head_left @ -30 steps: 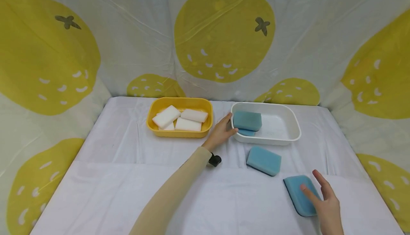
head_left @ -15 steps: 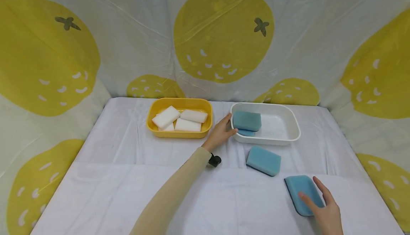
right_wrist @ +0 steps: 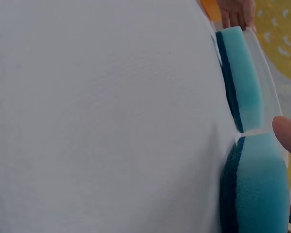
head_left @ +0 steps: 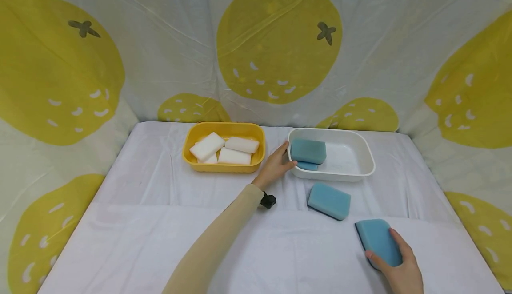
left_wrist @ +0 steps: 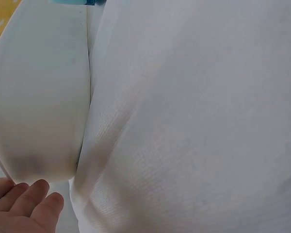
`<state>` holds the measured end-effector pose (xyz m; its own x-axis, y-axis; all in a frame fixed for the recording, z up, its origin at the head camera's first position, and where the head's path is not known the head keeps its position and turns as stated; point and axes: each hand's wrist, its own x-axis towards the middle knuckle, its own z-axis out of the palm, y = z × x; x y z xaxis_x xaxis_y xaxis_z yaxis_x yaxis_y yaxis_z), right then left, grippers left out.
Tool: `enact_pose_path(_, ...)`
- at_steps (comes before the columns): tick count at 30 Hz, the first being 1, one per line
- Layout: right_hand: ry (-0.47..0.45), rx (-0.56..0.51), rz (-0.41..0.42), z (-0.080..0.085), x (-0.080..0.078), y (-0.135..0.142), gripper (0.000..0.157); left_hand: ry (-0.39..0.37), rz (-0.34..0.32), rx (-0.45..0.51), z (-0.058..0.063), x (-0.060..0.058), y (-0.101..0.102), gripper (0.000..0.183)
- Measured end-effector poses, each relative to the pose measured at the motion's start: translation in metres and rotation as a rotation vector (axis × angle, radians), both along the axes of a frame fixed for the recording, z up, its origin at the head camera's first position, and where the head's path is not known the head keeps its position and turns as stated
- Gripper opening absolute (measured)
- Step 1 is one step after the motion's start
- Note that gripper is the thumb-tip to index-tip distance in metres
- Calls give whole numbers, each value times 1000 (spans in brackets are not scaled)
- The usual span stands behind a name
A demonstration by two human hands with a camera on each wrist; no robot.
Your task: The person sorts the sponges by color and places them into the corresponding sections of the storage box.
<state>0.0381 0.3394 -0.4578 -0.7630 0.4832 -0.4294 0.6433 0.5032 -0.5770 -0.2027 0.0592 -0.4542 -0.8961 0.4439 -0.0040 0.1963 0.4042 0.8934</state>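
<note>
In the head view my left hand is at the left end of a white tub, its fingers along the outer wall and thumb at the front corner. The left wrist view shows those fingers touching the tub's end. Inside the tub lie a grey-green sponge and, partly under it, a blue one. At the front right my right hand has thumb and fingers at opposite edges of a blue sponge with a dark scouring side underneath. Between it and the tub lies another blue sponge.
A yellow tub with several white sponges stands left of the white tub. White cloth covers the table. A lemon-print curtain hangs behind and on both sides.
My right hand has lowered and closed in on the front blue sponge, thumb moving to its left edge and fingers to its right. The left hand stays at the white tub.
</note>
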Motion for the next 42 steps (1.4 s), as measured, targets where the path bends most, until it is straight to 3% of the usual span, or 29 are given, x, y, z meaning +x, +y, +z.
enact_pose_path(10,9,48,-27,-6,4,-1,116,3,-4,5,0,0,0,76)
enact_pose_path(17,20,47,-49,-7,2,0,109,10,-4,-4,1,0,0,77)
enact_pose_path(27,154,36,-34,11,-7,-1,96,13,-1,2,0,0,1,76)
enact_pose_path(34,213,4,39,30,-22,0,93,7,3,8,0,0,1,76)
enact_pose_path(42,374,8,211,40,-37,-1,89,4,3,9,0,1,1,76)
